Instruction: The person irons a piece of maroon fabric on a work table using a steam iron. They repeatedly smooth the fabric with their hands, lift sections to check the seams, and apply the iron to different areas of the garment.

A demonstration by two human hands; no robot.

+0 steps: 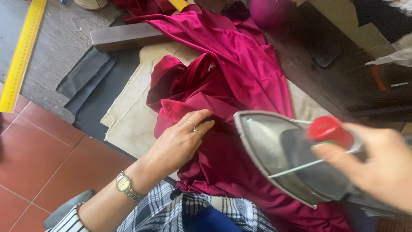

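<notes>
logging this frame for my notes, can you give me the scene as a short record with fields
left hand: left hand rests flat on the crimson satin fabric, wearing rings and a wristwatch
right hand: right hand grips the handle of a metal clothes iron, held tilted above the fabric
iron detail: red knob on top
under the fabric: beige padding cloth over dark grey cloth
nearby: yellow measuring ruler, wooden block
floor: red tiles

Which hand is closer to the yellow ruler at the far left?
Left. The left hand rests on the red fabric mid-frame, well right of the ruler. The right hand holds the iron at the right edge, farther away.
</notes>
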